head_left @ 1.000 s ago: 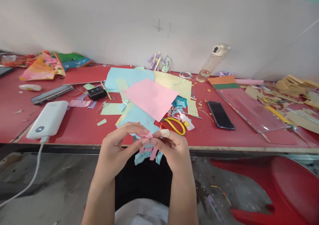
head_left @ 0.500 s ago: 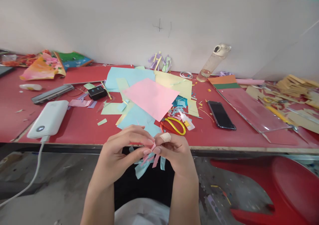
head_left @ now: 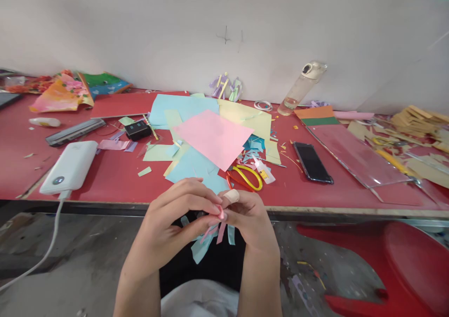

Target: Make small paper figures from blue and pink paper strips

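Note:
Just in front of the table edge, my left hand (head_left: 182, 214) and my right hand (head_left: 245, 216) meet, both closed at the fingertips. Between them they pinch a small paper figure (head_left: 201, 249) made of pink and light blue strips. A pink bit of it shows between the fingertips, and blue and pink strips hang below. The rest is hidden by my fingers. My right index finger wears a pale bandage (head_left: 231, 196). Beyond my hands lie yellow- and red-handled scissors (head_left: 257, 179) and a small white glue bottle (head_left: 264, 169).
Sheets of pink paper (head_left: 217, 139) and blue paper (head_left: 192, 167) cover the table's middle. To the left is a white power bank (head_left: 70, 167) with a cable. A phone (head_left: 312, 162), a tilted bottle (head_left: 301, 90) and a plastic folder (head_left: 358, 153) are right. Two paper figures (head_left: 224, 87) lean on the wall.
My fingertips have shifted slightly right and down along the pink part of the paper figure. The hanging strips have dropped a little. The table things stay as they were.

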Motion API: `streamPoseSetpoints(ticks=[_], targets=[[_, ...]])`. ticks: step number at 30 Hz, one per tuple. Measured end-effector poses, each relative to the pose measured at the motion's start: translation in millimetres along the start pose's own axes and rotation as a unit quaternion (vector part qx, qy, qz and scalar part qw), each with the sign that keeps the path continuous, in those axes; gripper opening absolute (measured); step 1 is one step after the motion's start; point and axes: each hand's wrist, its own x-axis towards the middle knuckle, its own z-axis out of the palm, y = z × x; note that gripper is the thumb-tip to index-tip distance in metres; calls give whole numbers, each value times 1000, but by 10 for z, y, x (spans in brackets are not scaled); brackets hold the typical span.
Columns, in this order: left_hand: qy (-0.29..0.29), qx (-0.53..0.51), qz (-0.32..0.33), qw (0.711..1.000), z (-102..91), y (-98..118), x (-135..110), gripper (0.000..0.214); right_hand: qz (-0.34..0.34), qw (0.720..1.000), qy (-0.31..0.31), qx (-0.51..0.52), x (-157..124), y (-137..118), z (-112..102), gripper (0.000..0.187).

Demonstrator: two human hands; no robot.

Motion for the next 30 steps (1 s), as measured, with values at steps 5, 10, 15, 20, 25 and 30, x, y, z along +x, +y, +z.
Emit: streamPoseSetpoints(ticks=[5, 10, 15, 20, 25, 30], targets=[[15, 29, 4, 999, -18, -27, 3, 18, -18, 999, 25, -9, -8, -1, 6, 20], [16, 70, 4, 997, -19, -55, -2, 15, -46, 995, 80, -43, -1, 5, 13, 21], [14, 65, -48, 997, 9, -65, -33, 11, -60, 992, 106, -42, -12, -36, 79, 17], [29, 82, -71, 994, 36, -62, -39, 8, -35, 991, 120, -45, -40, -99, 141, 20], [25, 100, -71, 992, 27, -53, -17, 10, -26, 991, 115, -69, -45, -105, 136, 20], [27, 83, -89, 992, 18, -61, -6, 10, -32, 991, 115, -54, -48, -77, 148, 17]])
